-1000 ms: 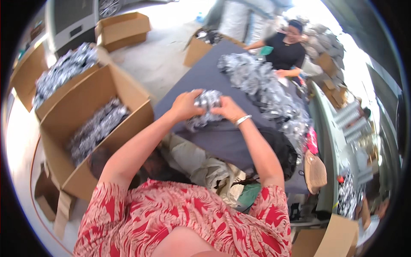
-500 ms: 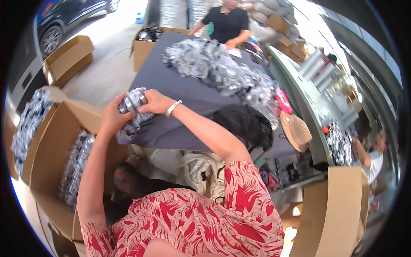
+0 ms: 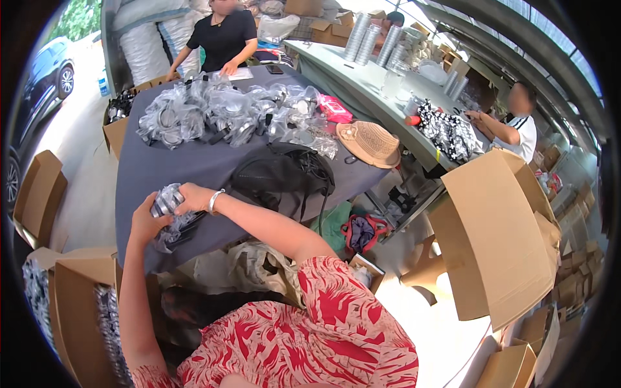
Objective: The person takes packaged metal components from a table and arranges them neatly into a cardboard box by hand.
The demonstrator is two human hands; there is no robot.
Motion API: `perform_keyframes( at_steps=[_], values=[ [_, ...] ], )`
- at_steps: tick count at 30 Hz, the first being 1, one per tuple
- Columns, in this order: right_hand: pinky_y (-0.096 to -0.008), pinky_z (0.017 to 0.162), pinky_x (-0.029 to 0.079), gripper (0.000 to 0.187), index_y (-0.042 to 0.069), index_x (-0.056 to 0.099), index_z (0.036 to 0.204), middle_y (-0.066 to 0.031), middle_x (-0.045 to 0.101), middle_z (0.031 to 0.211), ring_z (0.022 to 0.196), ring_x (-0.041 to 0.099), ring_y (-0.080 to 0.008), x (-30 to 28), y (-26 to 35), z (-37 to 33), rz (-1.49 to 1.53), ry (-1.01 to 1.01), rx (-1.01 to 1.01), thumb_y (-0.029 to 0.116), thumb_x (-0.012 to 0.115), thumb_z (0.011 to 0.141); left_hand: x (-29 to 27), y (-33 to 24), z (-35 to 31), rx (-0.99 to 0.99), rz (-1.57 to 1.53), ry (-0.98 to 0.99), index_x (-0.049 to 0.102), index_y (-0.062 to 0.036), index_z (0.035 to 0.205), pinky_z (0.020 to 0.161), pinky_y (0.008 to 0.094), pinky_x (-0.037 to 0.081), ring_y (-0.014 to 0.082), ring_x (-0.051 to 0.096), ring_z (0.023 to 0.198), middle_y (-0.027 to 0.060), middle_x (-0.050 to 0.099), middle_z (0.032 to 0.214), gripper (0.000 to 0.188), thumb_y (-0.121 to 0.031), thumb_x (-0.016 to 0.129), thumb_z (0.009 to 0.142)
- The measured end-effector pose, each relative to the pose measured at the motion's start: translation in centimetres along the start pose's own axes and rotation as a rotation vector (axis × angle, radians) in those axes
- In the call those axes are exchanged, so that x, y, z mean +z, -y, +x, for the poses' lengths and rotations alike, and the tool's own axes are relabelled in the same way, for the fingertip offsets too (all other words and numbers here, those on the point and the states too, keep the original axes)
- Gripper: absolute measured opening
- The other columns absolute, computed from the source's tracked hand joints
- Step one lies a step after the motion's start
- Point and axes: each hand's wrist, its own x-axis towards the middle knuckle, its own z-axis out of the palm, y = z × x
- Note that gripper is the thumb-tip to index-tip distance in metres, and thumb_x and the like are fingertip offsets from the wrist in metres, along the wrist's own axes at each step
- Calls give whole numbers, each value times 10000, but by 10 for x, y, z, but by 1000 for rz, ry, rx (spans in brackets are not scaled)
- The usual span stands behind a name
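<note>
Between my two hands is a bundle of round silvery pieces in clear plastic (image 3: pixel 168 200), held above the near left part of the dark-covered table (image 3: pixel 145 171). My left hand (image 3: pixel 147 223) closes around its left side. On the other side my right hand (image 3: pixel 196 198) grips it with bent fingers. Loose plastic and dark strips hang or lie just below the bundle; their exact kind is unclear. Farther back on the same table spreads a long heap of similar plastic-bagged silvery pieces (image 3: pixel 223 110).
A black bag (image 3: pixel 272 178) and a straw hat (image 3: pixel 369 143) lie right of my hands. An open carton (image 3: pixel 77 323) of wrapped pieces stands lower left; a large carton (image 3: pixel 495 233) stands right. One person (image 3: pixel 223 39) works across the table, another (image 3: pixel 511 126) at the pale table.
The view has swung to the right, so the table and cartons appear shifted left and more of the right side shows. Both hands still hold the wrapped bundle.
</note>
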Motion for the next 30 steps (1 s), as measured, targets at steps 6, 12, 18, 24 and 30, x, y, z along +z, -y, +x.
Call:
perform_keyframes(
  at_steps=[6,12,18,24,30],
  values=[
    [-318,694,467,322,-21,620,831,-121,647,773,714,594,-194,2,-3,0,-18,-18,-12,140,737,579,1,0,-2,17,18,-12,493,-43,1238,882,330,437,276,582,1026,173,608,1080,762,-131,777,537],
    [-333,694,474,356,-26,620,835,-155,648,783,728,611,-233,1,-1,1,-109,-10,-35,180,738,570,0,4,-1,3,17,-11,490,-38,1241,886,333,434,285,577,1037,184,602,1093,769,-135,771,531],
    [-333,688,465,348,-34,610,832,-150,640,773,713,592,-203,1,-1,0,-104,-3,-56,186,733,592,0,3,-2,19,35,-26,484,-41,1251,898,332,429,284,571,1051,187,596,1107,770,-127,761,538],
    [-325,696,465,346,-32,609,843,-138,644,785,728,594,-199,1,1,-1,-98,13,-51,170,738,594,-3,-8,-7,-9,8,-10,488,-30,1245,889,325,431,275,581,1028,177,605,1090,756,-116,756,544],
    [-316,706,463,325,-37,607,856,-125,646,796,737,588,-182,0,1,1,-122,26,-21,131,740,612,-1,-6,-7,-5,-20,-30,502,-26,1229,877,317,435,262,594,1001,174,617,1061,727,-88,754,550]
  ],
)
